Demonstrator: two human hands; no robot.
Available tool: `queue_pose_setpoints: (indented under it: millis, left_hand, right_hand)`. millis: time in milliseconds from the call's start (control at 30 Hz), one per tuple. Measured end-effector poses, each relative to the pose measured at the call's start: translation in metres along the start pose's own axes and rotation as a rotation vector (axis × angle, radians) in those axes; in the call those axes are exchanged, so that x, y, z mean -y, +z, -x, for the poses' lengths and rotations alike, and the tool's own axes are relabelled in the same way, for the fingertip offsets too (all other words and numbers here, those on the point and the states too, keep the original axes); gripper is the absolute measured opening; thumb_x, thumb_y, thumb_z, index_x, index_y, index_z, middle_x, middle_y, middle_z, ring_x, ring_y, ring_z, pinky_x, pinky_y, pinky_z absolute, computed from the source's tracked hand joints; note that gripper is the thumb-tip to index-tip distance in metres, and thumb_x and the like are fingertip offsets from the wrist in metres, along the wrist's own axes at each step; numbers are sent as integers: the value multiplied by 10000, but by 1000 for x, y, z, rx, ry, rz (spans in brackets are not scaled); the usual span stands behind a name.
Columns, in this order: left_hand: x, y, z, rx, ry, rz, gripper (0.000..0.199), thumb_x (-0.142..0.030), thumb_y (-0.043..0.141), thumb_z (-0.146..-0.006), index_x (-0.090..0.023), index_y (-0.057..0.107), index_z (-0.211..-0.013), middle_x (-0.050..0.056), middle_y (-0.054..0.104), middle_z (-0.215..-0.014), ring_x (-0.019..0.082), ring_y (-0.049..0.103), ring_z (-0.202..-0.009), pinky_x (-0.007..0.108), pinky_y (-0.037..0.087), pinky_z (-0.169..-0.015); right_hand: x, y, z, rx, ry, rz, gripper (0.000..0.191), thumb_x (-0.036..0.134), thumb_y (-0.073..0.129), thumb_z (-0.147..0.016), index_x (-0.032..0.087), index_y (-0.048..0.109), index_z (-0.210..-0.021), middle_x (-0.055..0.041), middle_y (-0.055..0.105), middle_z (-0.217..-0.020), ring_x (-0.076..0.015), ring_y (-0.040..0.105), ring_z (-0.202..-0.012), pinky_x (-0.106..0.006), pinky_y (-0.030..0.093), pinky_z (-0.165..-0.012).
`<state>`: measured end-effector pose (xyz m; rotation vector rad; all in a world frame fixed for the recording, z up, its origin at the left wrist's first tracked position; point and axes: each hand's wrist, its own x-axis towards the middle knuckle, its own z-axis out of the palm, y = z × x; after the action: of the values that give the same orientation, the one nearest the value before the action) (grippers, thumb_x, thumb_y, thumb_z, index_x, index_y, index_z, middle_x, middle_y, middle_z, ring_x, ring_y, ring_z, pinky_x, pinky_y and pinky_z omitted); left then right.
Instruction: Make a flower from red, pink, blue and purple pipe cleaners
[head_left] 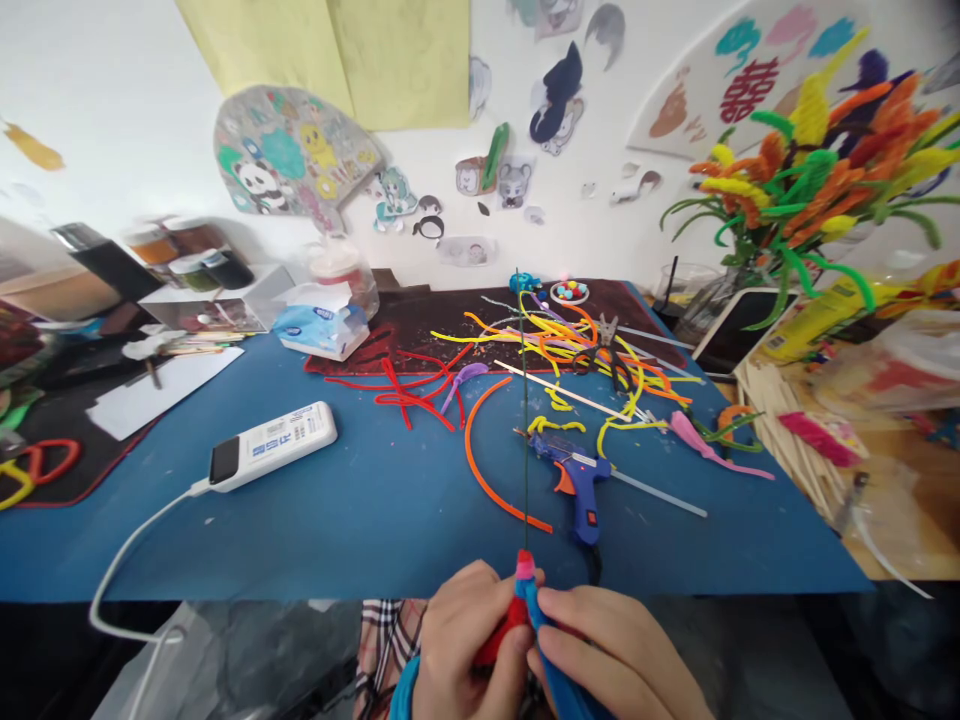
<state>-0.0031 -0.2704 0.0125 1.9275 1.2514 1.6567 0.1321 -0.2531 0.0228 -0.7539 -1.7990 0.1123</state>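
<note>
The left hand (469, 640) and right hand (619, 650) meet just past the front edge of the blue worktop (375, 520), each grip closed narrowly around one bundle of fuzzy pipe cleaners (523, 610) in red, pink and blue. A single thin green wire stem (525, 440) rises from the bundle, nearly upright. The bundle looks light and soft, likely to squash under hard pressure, while the wire seems stiff but bendable, so the firm place to hold is low down, at the bundle, where both hands are.

Beyond the stem lies one blue hot glue gun (574, 475) – the landmark here. Behind it sprawls a loose tangle of yellow and orange pipe cleaners (555, 340), with one pair of pliers (607, 345) on top. To its right lies one pink pipe cleaner (720, 450); to its left, one curved orange pipe cleaner (480, 470) and, well apart, one white power bank (274, 445).
</note>
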Motion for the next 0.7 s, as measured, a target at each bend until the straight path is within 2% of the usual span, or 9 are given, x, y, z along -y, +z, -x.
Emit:
queue_pose_setpoints:
  millis: [100, 200, 300, 367, 433, 567, 700]
  left_hand:
    - [0, 0, 0, 10, 9, -8, 248, -230, 451, -901, -172, 592, -1096, 56, 654, -695, 147, 498, -558, 292, 442, -546]
    - [-2, 1, 2, 22, -22, -50, 206, -167, 477, -858, -160, 598, -1024, 52, 621, -659, 149, 480, -557, 286, 411, -528]
    - [-3, 2, 5, 46, -72, -99, 160, -109, 480, -815, -155, 592, -920, 41, 569, -614, 143, 458, -547, 269, 380, -508]
    - [-2, 2, 6, 50, -71, -134, 138, -92, 479, -802, -156, 575, -879, 39, 554, -609, 141, 456, -550, 262, 375, -506]
    - [-2, 3, 7, 56, -52, -171, 123, -80, 482, -792, -155, 556, -855, 35, 538, -606, 142, 456, -556, 258, 378, -510]
    - [-2, 3, 6, 88, -52, -208, 116, -66, 475, -788, -146, 543, -837, 31, 515, -597, 141, 455, -561, 253, 380, -515]
    - [-5, 2, 3, 81, -66, -226, 120, -67, 472, -794, -146, 547, -844, 29, 525, -602, 139, 461, -559, 245, 378, -517]
  right_hand:
    - [-6, 5, 3, -52, -81, 21, 157, 166, 547, -859, 220, 693, -838, -16, 738, -757, -158, 696, -765, -247, 593, -628]
    - [-9, 4, 3, -44, -78, 6, 160, 162, 544, -864, 203, 699, -860, -27, 741, -792, -160, 693, -802, -247, 593, -649]
    - [-8, -2, 0, 46, -15, -47, 155, 106, 563, -842, 176, 686, -905, -52, 738, -839, -175, 683, -840, -282, 590, -686]
    - [-8, -5, -2, 137, -3, -90, 180, 69, 600, -808, 160, 673, -945, -66, 734, -861, -181, 677, -841, -295, 589, -688]
    - [-7, -6, -3, 162, 16, -132, 223, 29, 631, -766, 147, 667, -952, -74, 728, -864, -181, 668, -826, -299, 585, -672]
    - [-5, 0, -2, 49, 127, -202, 255, -41, 621, -722, 141, 671, -893, -74, 713, -826, -181, 642, -784, -318, 568, -628]
    - [-5, 5, 0, 72, 98, -222, 290, -61, 624, -703, 131, 670, -916, -81, 710, -842, -177, 634, -791, -308, 562, -630]
